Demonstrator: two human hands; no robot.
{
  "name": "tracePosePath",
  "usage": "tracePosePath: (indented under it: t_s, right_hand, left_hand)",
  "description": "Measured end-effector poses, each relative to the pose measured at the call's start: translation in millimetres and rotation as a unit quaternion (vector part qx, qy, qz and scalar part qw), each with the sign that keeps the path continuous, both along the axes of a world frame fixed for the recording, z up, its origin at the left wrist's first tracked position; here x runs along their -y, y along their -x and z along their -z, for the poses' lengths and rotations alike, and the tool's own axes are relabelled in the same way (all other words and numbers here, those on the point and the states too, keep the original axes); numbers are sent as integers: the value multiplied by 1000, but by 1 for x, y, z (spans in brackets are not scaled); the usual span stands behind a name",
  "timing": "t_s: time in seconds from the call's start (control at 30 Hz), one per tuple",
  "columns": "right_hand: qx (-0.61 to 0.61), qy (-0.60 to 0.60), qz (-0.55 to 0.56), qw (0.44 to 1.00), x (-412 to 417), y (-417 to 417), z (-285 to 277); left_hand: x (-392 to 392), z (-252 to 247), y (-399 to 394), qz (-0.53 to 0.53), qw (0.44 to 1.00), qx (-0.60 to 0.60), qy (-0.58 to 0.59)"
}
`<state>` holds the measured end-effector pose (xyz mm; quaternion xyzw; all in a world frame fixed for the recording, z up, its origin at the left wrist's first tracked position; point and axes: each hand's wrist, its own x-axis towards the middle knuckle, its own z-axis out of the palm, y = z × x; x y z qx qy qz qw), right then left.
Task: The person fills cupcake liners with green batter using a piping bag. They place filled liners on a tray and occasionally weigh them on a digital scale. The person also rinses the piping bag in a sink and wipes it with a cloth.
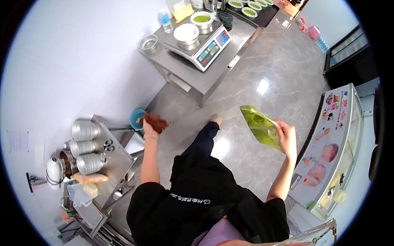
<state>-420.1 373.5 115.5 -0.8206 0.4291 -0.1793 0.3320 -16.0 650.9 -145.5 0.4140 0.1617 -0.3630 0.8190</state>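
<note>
My left hand (148,126) is held out over the floor and grips a crumpled brown cloth (158,123). Just behind it stands a blue bin (135,119). On the right, my right hand (286,133) pinches the edge of a clear plastic bag (260,126) smeared inside with green batter or cream; it hangs flattened and tilted over the floor. Ahead, a digital scale (201,49) on a steel table carries a round tin with a white paper liner (186,33) and another lined tin with green filling (202,20).
The steel table (212,81) juts out ahead. A black tray (267,18) holds several green-filled cups. Left, a steel bench (118,156) bears stacked tins (84,130), scissors (108,145) and a stand mixer (55,172). A display freezer (326,147) stands right.
</note>
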Motion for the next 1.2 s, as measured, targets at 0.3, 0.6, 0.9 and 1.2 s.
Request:
tracePosePath:
  t_s: [0.3, 0.6, 0.9, 1.2]
  right_hand:
    - [-101, 0, 95, 990, 157, 20, -5]
    - [-94, 58, -53, 992, 318, -60, -35]
    - [-62, 221, -360, 904, 467, -164, -53]
    - [56, 259, -541, 798, 543, -234, -108]
  left_hand:
    - [287, -6, -66, 154, 872, 166, -433]
    - [303, 53, -49, -31, 804, 400, -439]
    - [521, -237, 115, 64, 550, 770, -317]
    - [655, -316, 111, 47, 338, 796, -500]
